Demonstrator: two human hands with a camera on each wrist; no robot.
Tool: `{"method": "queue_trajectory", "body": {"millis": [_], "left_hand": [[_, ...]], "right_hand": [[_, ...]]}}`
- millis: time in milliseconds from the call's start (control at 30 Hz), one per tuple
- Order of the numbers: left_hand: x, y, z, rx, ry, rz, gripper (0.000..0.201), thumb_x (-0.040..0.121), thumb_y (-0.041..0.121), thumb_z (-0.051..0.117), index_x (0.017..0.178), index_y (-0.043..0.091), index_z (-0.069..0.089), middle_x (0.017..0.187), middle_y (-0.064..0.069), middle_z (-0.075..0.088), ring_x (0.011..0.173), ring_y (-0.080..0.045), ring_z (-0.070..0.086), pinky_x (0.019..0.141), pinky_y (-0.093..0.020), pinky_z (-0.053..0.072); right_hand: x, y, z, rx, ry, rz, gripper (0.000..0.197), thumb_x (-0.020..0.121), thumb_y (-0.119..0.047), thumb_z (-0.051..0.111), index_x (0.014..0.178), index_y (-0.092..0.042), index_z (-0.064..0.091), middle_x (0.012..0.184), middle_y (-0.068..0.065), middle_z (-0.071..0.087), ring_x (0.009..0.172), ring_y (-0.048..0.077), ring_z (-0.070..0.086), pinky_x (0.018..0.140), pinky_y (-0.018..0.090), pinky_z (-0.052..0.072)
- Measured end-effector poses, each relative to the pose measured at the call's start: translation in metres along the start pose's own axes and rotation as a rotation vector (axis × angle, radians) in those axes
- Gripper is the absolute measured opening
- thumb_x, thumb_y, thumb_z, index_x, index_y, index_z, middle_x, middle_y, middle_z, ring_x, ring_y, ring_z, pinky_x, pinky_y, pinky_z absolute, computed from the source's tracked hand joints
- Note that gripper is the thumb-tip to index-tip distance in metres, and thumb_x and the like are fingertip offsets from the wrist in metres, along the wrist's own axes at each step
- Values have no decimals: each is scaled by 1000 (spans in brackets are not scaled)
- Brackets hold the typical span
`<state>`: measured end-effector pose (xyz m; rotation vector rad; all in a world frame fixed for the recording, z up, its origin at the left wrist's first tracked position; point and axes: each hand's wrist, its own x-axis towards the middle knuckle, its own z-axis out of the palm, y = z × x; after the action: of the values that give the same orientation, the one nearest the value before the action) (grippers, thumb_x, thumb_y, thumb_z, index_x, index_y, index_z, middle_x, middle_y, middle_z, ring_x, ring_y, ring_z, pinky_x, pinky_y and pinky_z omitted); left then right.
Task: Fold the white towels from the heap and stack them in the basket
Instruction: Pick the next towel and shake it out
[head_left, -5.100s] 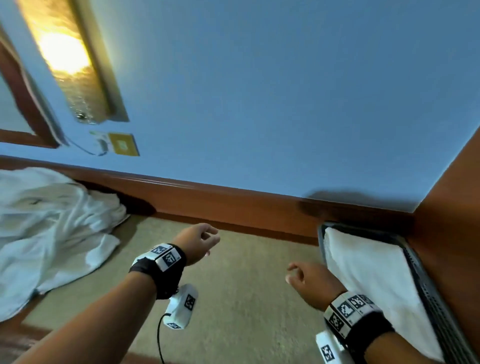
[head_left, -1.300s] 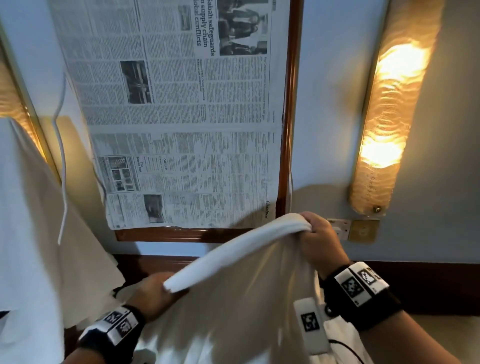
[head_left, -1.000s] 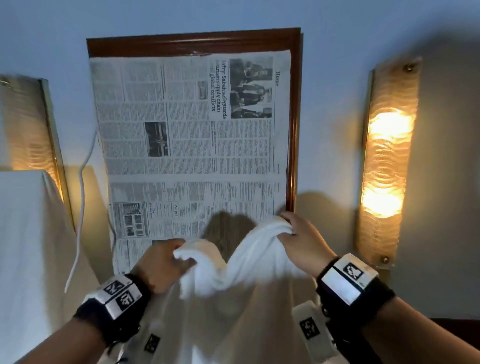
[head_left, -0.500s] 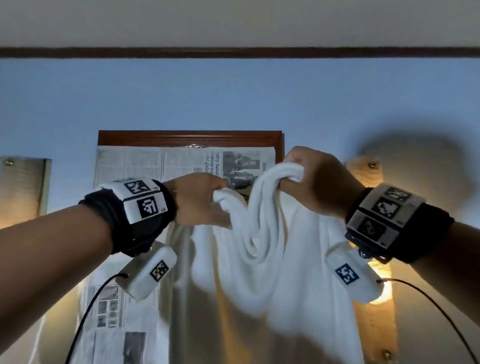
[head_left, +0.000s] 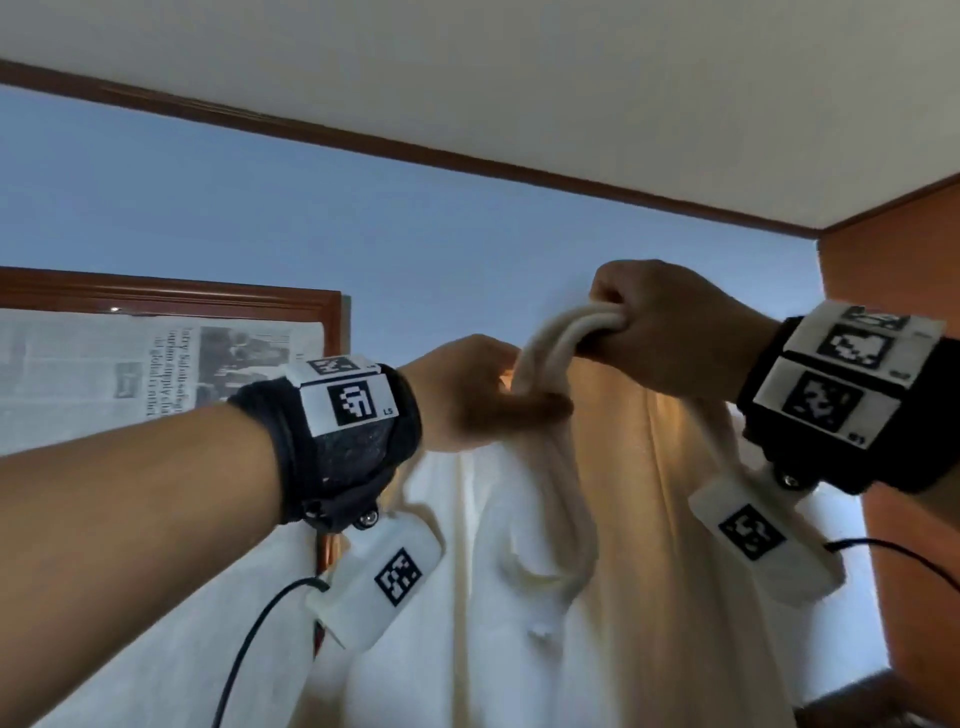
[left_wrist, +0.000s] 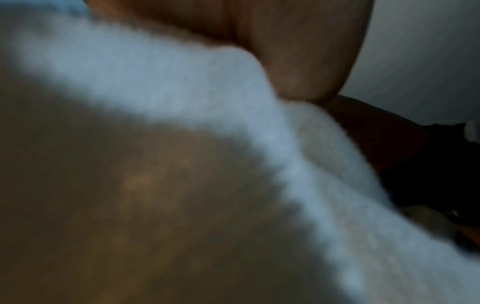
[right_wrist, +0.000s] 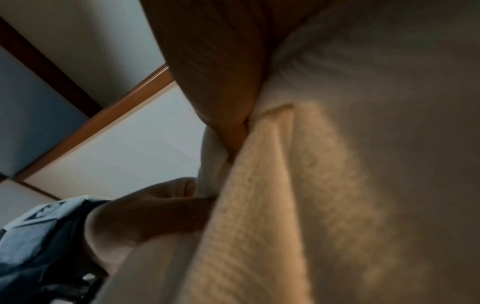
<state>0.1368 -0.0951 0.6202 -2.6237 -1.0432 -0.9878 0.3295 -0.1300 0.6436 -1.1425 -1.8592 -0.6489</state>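
A white towel (head_left: 613, 545) hangs in front of me, held high near the ceiling. My right hand (head_left: 660, 332) grips its bunched top edge, fingers curled round the thick hem. My left hand (head_left: 483, 400) sits just left and a little lower, its fingers hooked round the same hem. The two hands nearly touch. In the left wrist view the towel (left_wrist: 337, 195) fills the frame, blurred, under my left palm (left_wrist: 298, 51). The right wrist view shows the towel's ribbed hem (right_wrist: 259, 205) and the left hand (right_wrist: 145, 218) against it. Heap and basket are out of view.
A wood-framed board covered with newspaper (head_left: 156, 364) hangs on the blue wall at the left. An orange-brown wooden panel (head_left: 893, 249) rises on the right. Dark wooden moulding (head_left: 415, 150) runs under the white ceiling. Cables dangle from both wrist cameras.
Both hands lifted the towel from the heap to head height and above, and my view tilted up to the ceiling. The hands have drawn together, the right now slightly higher than the left.
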Motion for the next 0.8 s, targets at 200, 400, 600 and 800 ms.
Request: {"method": "queue_trajectory", "body": {"millis": [200, 400, 600, 800], "left_hand": [[80, 97, 74, -217, 136, 100, 37, 92, 32, 59, 60, 15, 53, 48, 8, 42, 43, -7, 39, 48, -23, 31], [142, 202, 138, -214, 112, 152, 33, 93, 31, 57, 71, 7, 62, 53, 4, 49, 49, -11, 45, 49, -25, 36], [174, 264, 202, -263, -4, 140, 23, 89, 34, 65, 78, 15, 70, 75, -7, 69, 71, -22, 65, 64, -32, 50], [183, 341, 281, -221, -254, 366, 53, 69, 71, 67, 101, 29, 66, 82, 15, 67, 73, 0, 63, 66, -18, 49]], "right_hand": [[-74, 104, -95, -191, -71, 185, 40, 81, -49, 73, 68, -19, 49, 63, -4, 51, 56, 9, 44, 51, 25, 28], [-178, 216, -169, -381, -277, 433, 29, 86, -47, 70, 84, -24, 53, 80, -4, 58, 69, 9, 52, 57, 25, 36], [-286, 313, -213, -311, -336, 681, 31, 93, -39, 65, 98, -8, 66, 85, 7, 70, 80, 22, 66, 68, 30, 44], [-310, 348, -233, -9, 20, 611, 33, 96, -43, 59, 65, -32, 59, 55, -8, 52, 51, 9, 47, 54, 30, 41]]}}
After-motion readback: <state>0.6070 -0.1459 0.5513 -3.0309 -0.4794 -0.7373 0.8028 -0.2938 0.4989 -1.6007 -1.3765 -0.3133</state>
